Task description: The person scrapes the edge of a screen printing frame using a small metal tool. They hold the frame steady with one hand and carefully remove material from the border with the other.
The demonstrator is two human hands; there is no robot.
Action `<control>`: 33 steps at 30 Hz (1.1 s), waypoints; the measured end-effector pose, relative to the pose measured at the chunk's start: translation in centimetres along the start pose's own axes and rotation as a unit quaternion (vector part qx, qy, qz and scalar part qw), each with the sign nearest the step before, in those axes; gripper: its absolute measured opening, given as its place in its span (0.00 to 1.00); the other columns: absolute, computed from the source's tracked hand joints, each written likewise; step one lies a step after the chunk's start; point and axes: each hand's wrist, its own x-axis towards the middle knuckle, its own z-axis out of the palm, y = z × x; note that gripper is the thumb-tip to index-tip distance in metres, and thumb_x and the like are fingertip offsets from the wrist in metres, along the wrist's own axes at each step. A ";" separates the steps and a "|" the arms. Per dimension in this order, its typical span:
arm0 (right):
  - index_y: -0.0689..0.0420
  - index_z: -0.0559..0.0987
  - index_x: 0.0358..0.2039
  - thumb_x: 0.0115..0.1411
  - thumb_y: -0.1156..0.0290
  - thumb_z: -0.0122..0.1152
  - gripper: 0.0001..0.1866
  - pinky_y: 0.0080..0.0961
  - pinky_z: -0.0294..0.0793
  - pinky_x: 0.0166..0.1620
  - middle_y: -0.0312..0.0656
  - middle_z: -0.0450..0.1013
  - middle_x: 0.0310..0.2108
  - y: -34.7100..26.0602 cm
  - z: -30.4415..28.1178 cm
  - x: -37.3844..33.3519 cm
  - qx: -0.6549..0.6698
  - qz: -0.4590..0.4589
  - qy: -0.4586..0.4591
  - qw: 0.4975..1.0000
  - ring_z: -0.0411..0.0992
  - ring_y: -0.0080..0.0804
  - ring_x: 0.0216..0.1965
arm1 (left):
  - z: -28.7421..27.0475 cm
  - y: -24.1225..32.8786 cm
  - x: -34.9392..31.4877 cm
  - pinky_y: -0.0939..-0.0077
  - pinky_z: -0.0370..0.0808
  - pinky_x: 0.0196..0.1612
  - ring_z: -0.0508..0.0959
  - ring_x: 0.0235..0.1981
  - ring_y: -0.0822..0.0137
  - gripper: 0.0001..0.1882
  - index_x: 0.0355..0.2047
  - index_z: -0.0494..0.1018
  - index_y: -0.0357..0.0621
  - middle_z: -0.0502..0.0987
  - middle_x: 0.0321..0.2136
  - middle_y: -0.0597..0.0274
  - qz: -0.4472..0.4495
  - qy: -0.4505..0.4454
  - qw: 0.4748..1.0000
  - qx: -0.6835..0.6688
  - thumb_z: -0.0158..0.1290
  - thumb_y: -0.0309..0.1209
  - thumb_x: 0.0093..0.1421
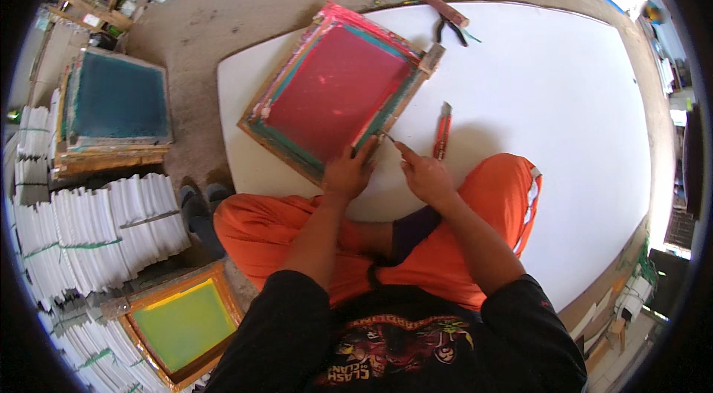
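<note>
A wooden screen-printing frame (342,85) with red mesh and green-edged borders lies tilted across the white board in front of me. My left hand (349,172) is closed over its near right bar, fingers on the wood. Just right of it, my right hand (425,176) pinches a thin dark tool (391,138), its tip close to the frame's edge. I cannot make out the tool's kind, since most of it is hidden in the fingers. A red utility knife (443,131) lies on the board beyond my right hand, touched by neither hand.
I sit on the white board (579,141). Dark-handled pliers (451,31) and a brown wooden stick (441,7) lie at its far edge. Left are stacked frames with a dark screen (120,96), white bundles (104,230), and a yellow-green screen frame (186,325).
</note>
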 end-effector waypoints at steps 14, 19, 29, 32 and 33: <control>0.35 0.70 0.70 0.75 0.58 0.52 0.24 0.59 0.82 0.37 0.57 0.80 0.31 -0.6 0.6 0.4 0.001 -0.001 0.051 0.999 0.82 0.62 0.32 | 0.6 -0.7 -0.1 0.49 0.81 0.45 0.83 0.41 0.48 0.34 0.74 0.61 0.76 0.75 0.43 0.52 0.046 0.061 0.997 0.008 0.57 0.49 0.69; 0.35 0.69 0.70 0.74 0.59 0.53 0.25 0.59 0.82 0.36 0.57 0.81 0.31 -1.3 0.1 0.5 -0.003 0.007 0.037 0.999 0.82 0.61 0.32 | 0.5 -0.7 -0.1 0.50 0.81 0.44 0.83 0.41 0.49 0.37 0.76 0.60 0.64 0.76 0.44 0.53 0.051 0.088 0.995 0.018 0.58 0.47 0.68; 0.40 0.68 0.72 0.73 0.62 0.50 0.26 0.58 0.82 0.37 0.56 0.81 0.31 -4.9 -1.5 1.0 -0.104 0.068 -0.049 0.991 0.83 0.59 0.33 | 0.6 -1.5 0.0 0.52 0.78 0.52 0.82 0.45 0.48 0.35 0.71 0.62 0.45 0.77 0.50 0.53 0.066 0.034 0.997 0.000 0.58 0.43 0.68; 0.41 0.66 0.73 0.72 0.66 0.50 0.29 0.58 0.82 0.37 0.56 0.81 0.31 -4.3 -1.2 1.5 -0.040 0.050 -0.038 0.997 0.83 0.58 0.33 | 0.8 -1.8 0.2 0.52 0.78 0.51 0.82 0.45 0.49 0.35 0.70 0.62 0.45 0.76 0.50 0.52 0.076 0.033 0.996 -0.017 0.58 0.42 0.67; 0.41 0.66 0.74 0.72 0.67 0.50 0.30 0.58 0.82 0.37 0.56 0.81 0.30 -3.5 -0.8 1.7 0.000 0.025 -0.008 1.000 0.83 0.58 0.33 | 0.9 -1.8 0.2 0.52 0.79 0.51 0.82 0.45 0.50 0.35 0.70 0.62 0.45 0.76 0.50 0.52 0.079 0.033 0.996 -0.020 0.58 0.42 0.67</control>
